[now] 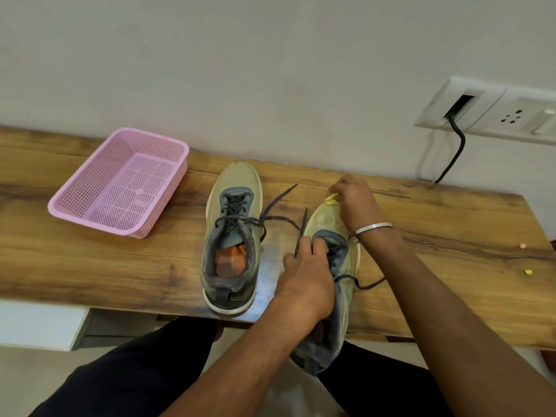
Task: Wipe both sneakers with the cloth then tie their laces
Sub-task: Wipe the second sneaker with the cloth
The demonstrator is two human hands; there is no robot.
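Two hands engaged: left hand (304, 275) grips the overhanging sneaker (334, 296), right hand (353, 200) pinches the cloth (331, 199); loosened grip risks it dropping off the desk (90, 266).

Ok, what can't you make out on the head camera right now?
- Cloth: only a yellow scrap shows; the right hand covers the rest.
- Right sneaker: tongue and opening hidden by the left hand.
- Left sneaker: tongue logo too small to read; the orange thing inside cannot be identified.
- Wall socket: cut off by the right edge.
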